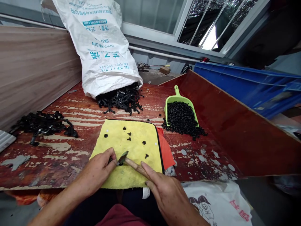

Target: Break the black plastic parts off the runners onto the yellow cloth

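The left hand pinches a black part, partly hidden, above the yellow cloth; the right hand is closed around a wooden-handled tool. This one seems unfinished. Much appears left: beyond the hands, black parts spill from a bag. The heap left of the left hand is perhaps done; I cannot tell.

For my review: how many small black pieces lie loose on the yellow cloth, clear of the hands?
6: one at left, one farthest back, two together mid-cloth, two at right. The hands may hide more.
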The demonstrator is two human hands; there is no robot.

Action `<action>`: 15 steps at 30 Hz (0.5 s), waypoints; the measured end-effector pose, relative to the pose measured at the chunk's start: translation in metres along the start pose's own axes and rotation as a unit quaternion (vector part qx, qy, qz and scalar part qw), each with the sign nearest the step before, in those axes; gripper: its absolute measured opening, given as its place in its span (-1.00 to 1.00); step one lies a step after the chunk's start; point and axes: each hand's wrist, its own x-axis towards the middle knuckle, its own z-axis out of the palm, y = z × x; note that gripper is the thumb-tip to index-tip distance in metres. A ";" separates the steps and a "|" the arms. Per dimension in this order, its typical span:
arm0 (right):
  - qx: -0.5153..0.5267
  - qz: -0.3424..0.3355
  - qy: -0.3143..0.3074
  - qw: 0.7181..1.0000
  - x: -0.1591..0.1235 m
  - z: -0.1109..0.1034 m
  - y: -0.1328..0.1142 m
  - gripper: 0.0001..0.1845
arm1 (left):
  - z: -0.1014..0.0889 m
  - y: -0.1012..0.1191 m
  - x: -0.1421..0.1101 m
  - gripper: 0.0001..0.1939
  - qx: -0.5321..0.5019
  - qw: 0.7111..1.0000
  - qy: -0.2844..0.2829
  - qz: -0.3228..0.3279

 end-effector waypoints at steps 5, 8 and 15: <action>0.035 0.007 0.010 0.999 0.000 -0.012 -0.002 -0.36 | 0.000 -0.001 0.000 -0.86 0.008 1.000 -0.006 0.001; 0.033 -0.006 0.029 0.999 -0.002 -0.016 -0.003 -0.37 | -0.001 -0.002 0.002 -0.85 0.012 1.000 -0.011 0.003; -0.017 -0.013 0.021 1.000 -0.002 -0.005 0.001 -0.40 | -0.002 -0.003 0.003 -0.85 0.014 1.000 -0.015 0.004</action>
